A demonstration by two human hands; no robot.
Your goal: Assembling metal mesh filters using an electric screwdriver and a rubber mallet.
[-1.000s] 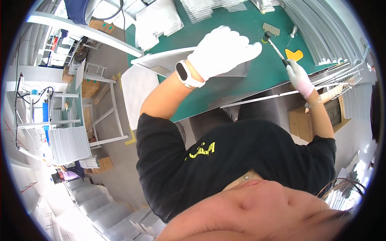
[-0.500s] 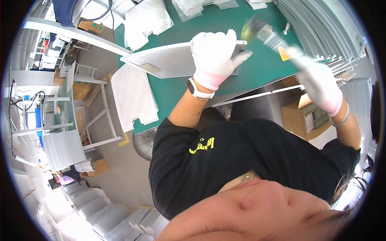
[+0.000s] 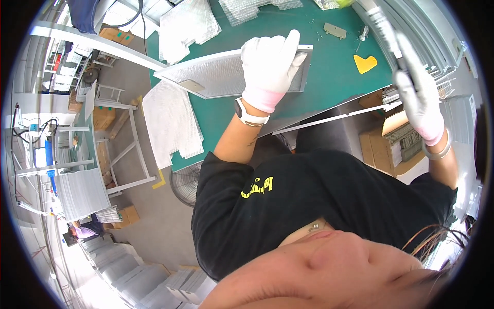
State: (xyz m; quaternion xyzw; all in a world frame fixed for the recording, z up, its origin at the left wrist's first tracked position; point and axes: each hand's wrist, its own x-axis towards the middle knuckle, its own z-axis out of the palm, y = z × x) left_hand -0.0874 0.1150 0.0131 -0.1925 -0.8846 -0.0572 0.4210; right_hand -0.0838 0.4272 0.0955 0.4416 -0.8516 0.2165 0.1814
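Observation:
My left hand (image 3: 268, 67), in a white glove with a pink cuff, grips the upper edge of a framed grey panel (image 3: 218, 77) near its right end. The thin panel stands tilted on its long edge on the green tabletop (image 3: 329, 67). In my right hand (image 3: 421, 100), gloved the same way, is a mallet (image 3: 382, 30), its fingers wrapped round the dark end of the handle. The silvery shaft points up and left. Its yellow-green head is raised over the table's far right and partly cut off by the picture's rim.
A yellow scraper (image 3: 365, 64) and a small grey plate (image 3: 335, 31) lie on the table's right side. White bubble-wrap sheets (image 3: 172, 121) overhang its left edge; more lie at the back. Long grey profiles (image 3: 427, 36) are stacked at right. An open carton (image 3: 378, 152) stands below.
My right hand has swung the mallet up and to the right, away from the panel's end. The scraper and grey plate now show fully. My left hand and the panel have shifted slightly left.

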